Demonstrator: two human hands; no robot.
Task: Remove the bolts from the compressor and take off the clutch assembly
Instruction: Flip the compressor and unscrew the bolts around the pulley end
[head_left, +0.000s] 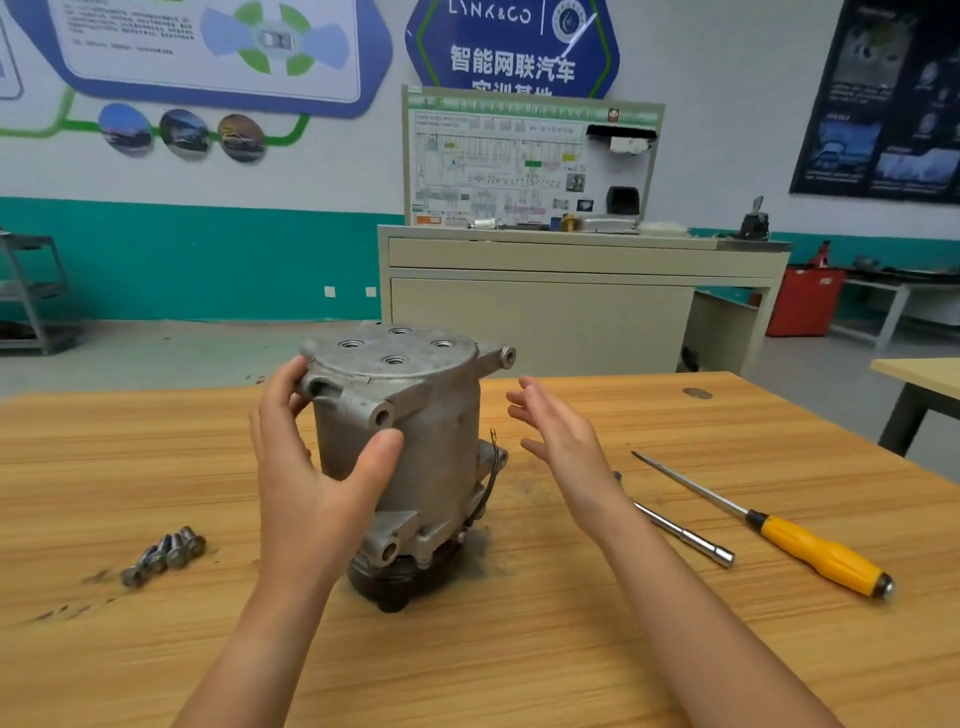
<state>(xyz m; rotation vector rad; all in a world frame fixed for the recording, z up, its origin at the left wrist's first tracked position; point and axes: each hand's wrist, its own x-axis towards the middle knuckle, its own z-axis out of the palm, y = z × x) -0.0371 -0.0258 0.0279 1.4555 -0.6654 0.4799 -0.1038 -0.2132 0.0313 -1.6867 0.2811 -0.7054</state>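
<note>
A grey cast-metal compressor (415, 415) stands on end on the wooden table (519, 649), its flat end plate with four empty threaded holes facing up. The black clutch assembly (400, 577) is at its bottom against the table. My left hand (306, 467) wraps the compressor's left side, thumb across the front and fingers behind a mounting ear. My right hand (561, 436) hovers open just right of the body, not touching it. Several loose bolts (166, 553) lie together on the table to the left.
A socket extension bar (685, 535) and a yellow-handled screwdriver (810, 551) lie on the table to the right. A beige training cabinet (571, 291) with a wiring board stands behind the table. Another table corner (919, 379) is at far right.
</note>
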